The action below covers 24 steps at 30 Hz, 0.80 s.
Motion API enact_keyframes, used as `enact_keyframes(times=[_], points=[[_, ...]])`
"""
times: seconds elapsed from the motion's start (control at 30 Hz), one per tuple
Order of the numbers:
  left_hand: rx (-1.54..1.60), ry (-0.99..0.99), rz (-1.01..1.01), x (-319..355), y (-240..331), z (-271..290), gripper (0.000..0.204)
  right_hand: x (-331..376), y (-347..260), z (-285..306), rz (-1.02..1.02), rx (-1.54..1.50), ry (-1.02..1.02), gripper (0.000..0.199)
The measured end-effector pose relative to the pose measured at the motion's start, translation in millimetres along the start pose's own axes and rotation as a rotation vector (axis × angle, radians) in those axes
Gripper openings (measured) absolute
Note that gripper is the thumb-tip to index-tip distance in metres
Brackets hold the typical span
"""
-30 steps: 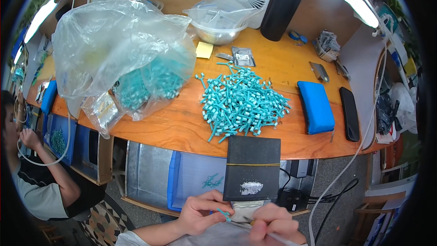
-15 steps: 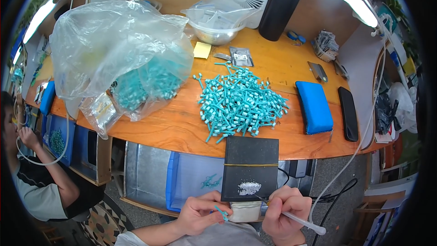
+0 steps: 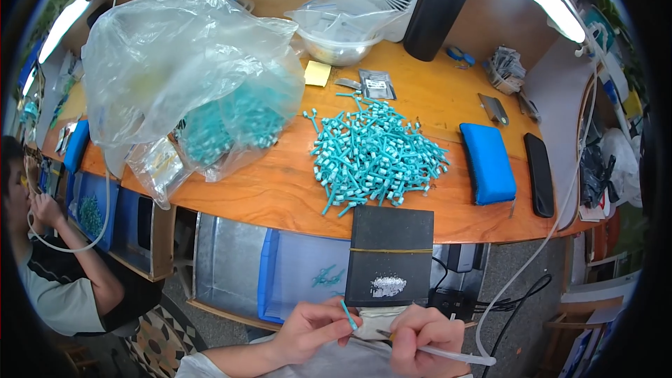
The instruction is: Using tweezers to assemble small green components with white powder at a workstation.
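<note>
Between the thumb and fingers of my left hand (image 3: 308,334) is a small teal stick-like piece (image 3: 348,313), tilted. My right hand (image 3: 423,339) grips a thin-tipped, pen-like tool (image 3: 383,334) with a bit of yellow at the fingers. A white tube (image 3: 458,358) trails from its back end. The tip is close to the teal piece; whether they touch I cannot tell. Just beyond both hands lies a black board (image 3: 392,229) with a tan band across it. Tiny silvery bits (image 3: 388,286) are spread on its near part.
A heap of teal pieces (image 3: 378,154) covers the table's middle. Left of it sits a large clear bag (image 3: 189,77) holding more. A blue pad (image 3: 488,164) and black phone (image 3: 538,175) lie right. Below the edge is a blue-rimmed tray (image 3: 294,273). A co-worker (image 3: 66,287) sits far left.
My right hand and the tool have moved left and down, off the silvery bits and toward the teal piece. The teal piece has turned more upright in my left fingers. The view has shifted slightly.
</note>
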State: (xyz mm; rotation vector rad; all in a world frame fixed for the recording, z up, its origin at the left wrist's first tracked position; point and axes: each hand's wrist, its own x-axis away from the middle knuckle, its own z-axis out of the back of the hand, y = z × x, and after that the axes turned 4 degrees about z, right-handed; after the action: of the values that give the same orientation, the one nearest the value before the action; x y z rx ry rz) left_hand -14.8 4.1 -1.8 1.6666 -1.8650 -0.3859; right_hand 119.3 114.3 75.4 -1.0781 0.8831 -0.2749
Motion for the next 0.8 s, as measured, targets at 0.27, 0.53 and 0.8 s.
enact_keyframes(times=[0.27, 0.53, 0.8], points=[[0.091, 0.026, 0.017, 1, -4, 4, 0.019, 0, 14, -2, -0.042, 0.06, -0.208, 0.022], [0.139, 0.005, 0.034, -1, -2, 1, 0.018, -2, 14, -5, -0.081, 0.019, -0.093, 0.023], [0.142, -0.01, 0.009, -2, -2, 1, 0.017, -3, 13, -5, -0.07, 0.026, -0.119, 0.024]])
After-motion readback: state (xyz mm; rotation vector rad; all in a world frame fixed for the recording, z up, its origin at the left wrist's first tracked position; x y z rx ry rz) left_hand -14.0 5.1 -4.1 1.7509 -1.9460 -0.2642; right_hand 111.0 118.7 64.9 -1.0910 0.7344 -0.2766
